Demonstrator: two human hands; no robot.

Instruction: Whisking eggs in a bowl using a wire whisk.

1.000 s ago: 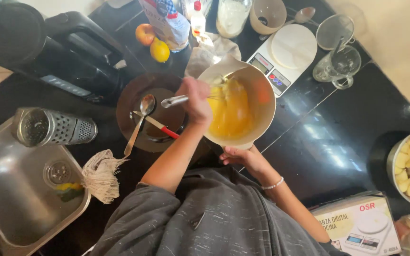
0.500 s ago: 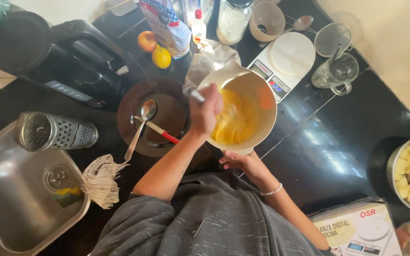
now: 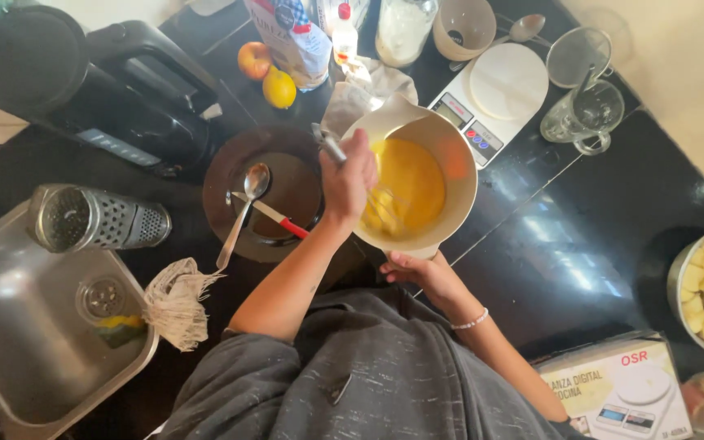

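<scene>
A black, glossy tabletop [image 3: 580, 244] fills the kitchen scene, with a steel sink [image 3: 10, 358] at the near left. At the centre stands a cream mixing bowl [image 3: 459, 175] of yellow batter [image 3: 417, 183]. My left hand [image 3: 350, 178] reaches over it, fingers closed tight around a whisk [image 3: 329, 145] whose wires dip into the batter. My right hand [image 3: 417, 273] touches the bowl's near rim, fingers curled against it. A white kitchen scale [image 3: 495, 98] sits just beyond, to the right.
</scene>
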